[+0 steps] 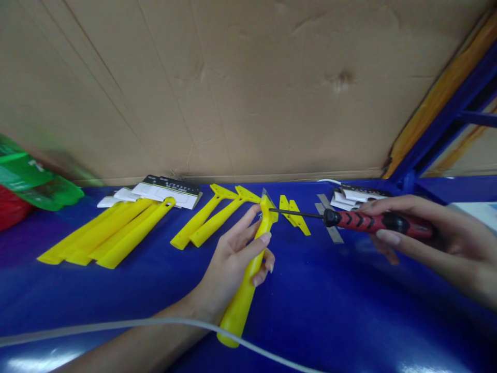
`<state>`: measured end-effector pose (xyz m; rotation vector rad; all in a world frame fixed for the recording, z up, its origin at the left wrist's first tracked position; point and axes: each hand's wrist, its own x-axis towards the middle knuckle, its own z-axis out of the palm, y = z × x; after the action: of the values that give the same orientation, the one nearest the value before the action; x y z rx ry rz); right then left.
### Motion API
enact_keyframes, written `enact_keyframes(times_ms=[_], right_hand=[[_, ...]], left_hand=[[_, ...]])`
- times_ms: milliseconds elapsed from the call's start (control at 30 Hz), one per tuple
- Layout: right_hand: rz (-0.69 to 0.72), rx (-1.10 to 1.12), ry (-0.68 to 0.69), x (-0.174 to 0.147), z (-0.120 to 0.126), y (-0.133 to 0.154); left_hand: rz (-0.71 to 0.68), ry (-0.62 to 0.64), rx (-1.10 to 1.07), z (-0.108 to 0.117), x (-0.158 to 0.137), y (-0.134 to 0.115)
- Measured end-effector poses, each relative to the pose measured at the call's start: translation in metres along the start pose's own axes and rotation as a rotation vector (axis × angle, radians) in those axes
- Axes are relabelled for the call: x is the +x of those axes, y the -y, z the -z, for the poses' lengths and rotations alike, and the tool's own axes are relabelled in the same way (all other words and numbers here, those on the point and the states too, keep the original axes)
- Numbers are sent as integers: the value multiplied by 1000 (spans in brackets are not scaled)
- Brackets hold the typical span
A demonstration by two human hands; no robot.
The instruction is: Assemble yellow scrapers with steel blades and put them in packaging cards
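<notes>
My left hand (240,248) is wrapped round a yellow plastic scraper (248,285), its head tilted up and a thin blade edge showing at the top. In my right hand (438,238) is a screwdriver (376,223) with a red and black handle. The screwdriver's shaft points left and its tip meets the scraper's head; the exact contact point is too small to make out. Just behind lie two small yellow clamp plates (294,215) with holes. Flat metal blades (330,223) rest near the screwdriver's shaft.
Two yellow scraper handles (217,215) lie left of my left hand. Further left are several yellow handles (120,228) and black-and-white header cards (171,190). More packets (355,194) sit behind my right hand. A white cable (155,322) crosses the foreground. Green bottle (34,176) at left; cardboard (233,93) behind.
</notes>
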<state>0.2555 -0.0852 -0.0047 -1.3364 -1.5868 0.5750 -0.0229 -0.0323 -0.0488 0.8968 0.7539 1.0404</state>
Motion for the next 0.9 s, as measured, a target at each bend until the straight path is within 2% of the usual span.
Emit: enact_keyframes(times_ms=[167,267,367,533,633,700,767,900], right_hand=[[-195,108,118,3,-2,-4],[-231,103,112,4,-3,-3],[-134,9,55,3,0,0],[123,-315,-27,-6,6,-6],[155,-366,-21,-7,7,-11],[107,-341,-21,-6,7,-9],[-2,-270,-7,-4,5,-4],[-351,11,92,0,-2,3]], left_hand=[[-28,-18,54,-2,0,1],[-26,-20,90,-3,-1,0],[-26,-5,109,-3,-2,-1],[-16,8,105,-5,-2,0],[-25,16,101,-6,-3,0],[-14,24,119,-7,-4,-2],[3,30,143,-9,-5,-5],[-20,32,183,-12,-6,-7]])
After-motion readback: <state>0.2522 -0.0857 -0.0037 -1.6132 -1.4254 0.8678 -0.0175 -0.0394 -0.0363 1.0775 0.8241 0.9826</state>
